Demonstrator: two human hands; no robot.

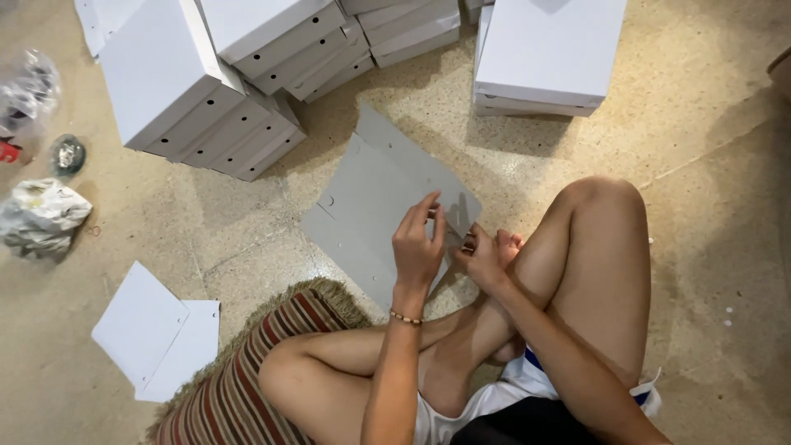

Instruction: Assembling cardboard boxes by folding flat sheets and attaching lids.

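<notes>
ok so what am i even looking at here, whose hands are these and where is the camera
There is one picture, taken by a camera worn on a person's head, looking down. No machine is involved: the two bare hands belong to the wearer, who sits cross-legged on a speckled floor, partly on a striped fringed cushion.

The left hand, with a beaded bracelet at the wrist, and the right hand both grip the near edge of a flat grey cardboard sheet with small punched holes. It looks like an unfolded box.

Around them are stacks of white boxes with small holes in their sides at the top left, another white stack at the top right, flat white sheets on the floor at the lower left, and crumpled plastic bags at the far left.
</notes>
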